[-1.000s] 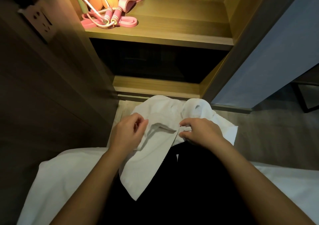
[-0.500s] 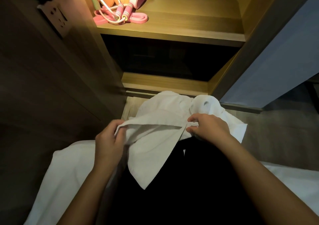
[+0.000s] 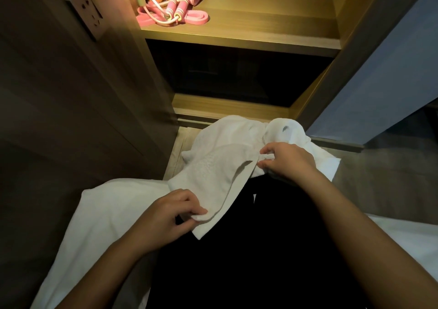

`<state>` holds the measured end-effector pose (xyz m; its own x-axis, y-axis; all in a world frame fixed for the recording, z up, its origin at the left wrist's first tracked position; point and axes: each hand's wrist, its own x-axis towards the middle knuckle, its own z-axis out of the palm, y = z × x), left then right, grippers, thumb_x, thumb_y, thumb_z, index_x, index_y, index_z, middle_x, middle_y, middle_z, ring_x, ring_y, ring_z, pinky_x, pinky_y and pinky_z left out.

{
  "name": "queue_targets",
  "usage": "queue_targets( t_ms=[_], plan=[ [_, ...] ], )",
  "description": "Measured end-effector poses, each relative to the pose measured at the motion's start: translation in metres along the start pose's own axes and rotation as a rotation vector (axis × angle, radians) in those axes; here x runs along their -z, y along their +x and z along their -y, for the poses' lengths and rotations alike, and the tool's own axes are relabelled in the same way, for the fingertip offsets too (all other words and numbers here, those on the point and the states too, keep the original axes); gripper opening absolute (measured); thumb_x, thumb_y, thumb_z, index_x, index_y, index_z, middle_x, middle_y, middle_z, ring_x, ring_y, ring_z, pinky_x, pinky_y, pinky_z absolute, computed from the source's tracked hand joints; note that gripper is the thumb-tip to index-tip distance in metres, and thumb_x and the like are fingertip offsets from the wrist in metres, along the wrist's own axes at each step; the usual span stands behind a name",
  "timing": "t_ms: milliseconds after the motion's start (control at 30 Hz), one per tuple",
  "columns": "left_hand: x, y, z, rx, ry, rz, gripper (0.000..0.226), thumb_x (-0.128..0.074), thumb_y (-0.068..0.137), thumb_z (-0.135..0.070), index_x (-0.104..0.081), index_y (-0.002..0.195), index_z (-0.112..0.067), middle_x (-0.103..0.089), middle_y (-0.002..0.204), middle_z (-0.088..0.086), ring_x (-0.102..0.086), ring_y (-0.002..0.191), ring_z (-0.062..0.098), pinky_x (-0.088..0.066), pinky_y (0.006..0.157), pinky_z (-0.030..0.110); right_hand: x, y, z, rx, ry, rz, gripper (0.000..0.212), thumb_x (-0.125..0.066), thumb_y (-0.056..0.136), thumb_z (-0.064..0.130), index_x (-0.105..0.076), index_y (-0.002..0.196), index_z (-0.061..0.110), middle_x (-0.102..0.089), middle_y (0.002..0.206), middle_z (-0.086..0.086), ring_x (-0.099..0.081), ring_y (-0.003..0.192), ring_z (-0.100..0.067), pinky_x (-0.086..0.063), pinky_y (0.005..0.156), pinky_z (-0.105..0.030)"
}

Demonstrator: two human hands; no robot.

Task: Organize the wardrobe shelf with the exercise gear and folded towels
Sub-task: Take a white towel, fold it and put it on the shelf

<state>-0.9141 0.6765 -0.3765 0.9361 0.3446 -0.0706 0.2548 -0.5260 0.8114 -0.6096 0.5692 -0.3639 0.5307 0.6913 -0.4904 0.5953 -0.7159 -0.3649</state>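
Your left hand [image 3: 166,216] pinches the near corner of the white towel [image 3: 213,178] | your right hand [image 3: 288,159] grips its far edge | towel stretched between both hands | skipping rope [image 3: 173,12] on shelf [image 3: 248,40], far beyond them.

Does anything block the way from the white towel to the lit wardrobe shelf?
Nothing visible does. The left hand and right hand pinch the towel below the shelf; the exercise gear lies only at its left end.
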Motion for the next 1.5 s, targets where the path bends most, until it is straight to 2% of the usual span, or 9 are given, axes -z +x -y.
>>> queue_targets(
  t_ms=[100, 333, 467, 633, 733, 933, 1233, 1400, 1500],
  plan=[
    [0.003, -0.003, -0.001, -0.031, 0.038, 0.032, 0.039, -0.055, 0.086, -0.06, -0.073, 0.101, -0.03, -0.06, 0.101, -0.021, -0.062, 0.091, 0.005, -0.055, 0.074, 0.018, 0.0, -0.001, -0.002, 0.008, 0.014, -0.003, 0.033, -0.063, 0.088, 0.046, -0.061, 0.12, 0.036, -0.066, 0.113, 0.009, -0.053, 0.087, -0.01, -0.035, 0.057, -0.021],
    [0.006, -0.004, -0.005, -0.059, 0.169, 0.122, 0.038, -0.063, 0.075, -0.068, -0.063, 0.097, -0.037, -0.056, 0.102, -0.023, -0.057, 0.093, 0.002, -0.054, 0.075, 0.019, -0.001, -0.005, -0.005, 0.024, 0.017, -0.024, 0.034, -0.063, 0.089, 0.046, -0.06, 0.121, 0.035, -0.065, 0.115, 0.008, -0.054, 0.093, -0.011, -0.043, 0.071, -0.027],
    [-0.009, -0.006, -0.008, -0.111, 0.285, -0.026, 0.025, -0.063, 0.082, -0.052, -0.062, 0.097, -0.031, -0.059, 0.097, -0.02, -0.057, 0.084, 0.001, -0.053, 0.067, 0.018, -0.001, -0.006, -0.006, 0.036, 0.023, -0.028, 0.034, -0.063, 0.089, 0.045, -0.06, 0.121, 0.035, -0.065, 0.114, 0.007, -0.055, 0.093, -0.011, -0.045, 0.07, -0.024],
    [-0.015, -0.003, -0.008, -0.028, 0.176, -0.117, 0.037, -0.056, 0.088, -0.056, -0.069, 0.094, -0.022, -0.064, 0.091, -0.019, -0.059, 0.087, 0.0, -0.052, 0.071, 0.012, -0.001, -0.007, -0.008, 0.047, 0.038, -0.038, 0.032, -0.063, 0.089, 0.043, -0.06, 0.12, 0.035, -0.065, 0.113, 0.007, -0.056, 0.094, -0.012, -0.043, 0.068, -0.025],
    [-0.015, 0.003, -0.01, 0.127, 0.063, -0.193, 0.01, -0.072, 0.085, -0.029, -0.067, 0.086, -0.021, -0.066, 0.085, -0.016, -0.061, 0.087, 0.004, -0.053, 0.07, 0.017, -0.001, -0.007, -0.009, 0.066, 0.036, -0.028, 0.031, -0.062, 0.089, 0.043, -0.06, 0.12, 0.035, -0.065, 0.115, 0.007, -0.056, 0.095, -0.012, -0.045, 0.072, -0.026],
    [-0.017, 0.023, -0.014, 0.402, -0.113, -0.249, 0.018, -0.072, 0.085, -0.021, -0.054, 0.084, -0.019, -0.06, 0.078, -0.006, -0.059, 0.074, 0.006, -0.047, 0.058, 0.012, -0.001, -0.009, -0.014, 0.086, 0.079, -0.024, 0.031, -0.062, 0.091, 0.044, -0.059, 0.121, 0.037, -0.064, 0.12, 0.009, -0.057, 0.1, -0.011, -0.046, 0.079, -0.025],
    [-0.022, 0.022, -0.01, 0.443, -0.165, -0.265, 0.026, -0.072, 0.085, -0.023, -0.051, 0.073, -0.014, -0.059, 0.069, -0.001, -0.055, 0.065, 0.011, -0.043, 0.055, 0.016, 0.001, -0.009, -0.014, 0.104, 0.083, -0.014, 0.032, -0.062, 0.092, 0.043, -0.059, 0.122, 0.035, -0.063, 0.123, 0.007, -0.055, 0.099, -0.01, -0.046, 0.082, -0.026],
    [-0.018, 0.008, -0.011, 0.356, -0.286, -0.199, 0.014, -0.072, 0.085, -0.027, -0.059, 0.081, -0.023, -0.064, 0.083, -0.004, -0.061, 0.077, 0.013, -0.051, 0.067, 0.022, 0.001, -0.008, -0.016, 0.116, 0.104, -0.006, 0.031, -0.062, 0.091, 0.043, -0.059, 0.121, 0.036, -0.063, 0.121, 0.01, -0.056, 0.099, -0.009, -0.047, 0.085, -0.026],
    [-0.01, 0.004, -0.011, 0.361, -0.391, -0.355, 0.026, -0.074, 0.073, -0.039, -0.065, 0.085, -0.019, -0.065, 0.081, 0.004, -0.06, 0.074, 0.01, -0.048, 0.069, 0.024, 0.002, -0.012, -0.024, 0.212, 0.16, -0.014, 0.025, -0.06, 0.092, 0.042, -0.06, 0.117, 0.04, -0.063, 0.121, 0.015, -0.057, 0.105, -0.007, -0.047, 0.086, -0.023]
  ],
)
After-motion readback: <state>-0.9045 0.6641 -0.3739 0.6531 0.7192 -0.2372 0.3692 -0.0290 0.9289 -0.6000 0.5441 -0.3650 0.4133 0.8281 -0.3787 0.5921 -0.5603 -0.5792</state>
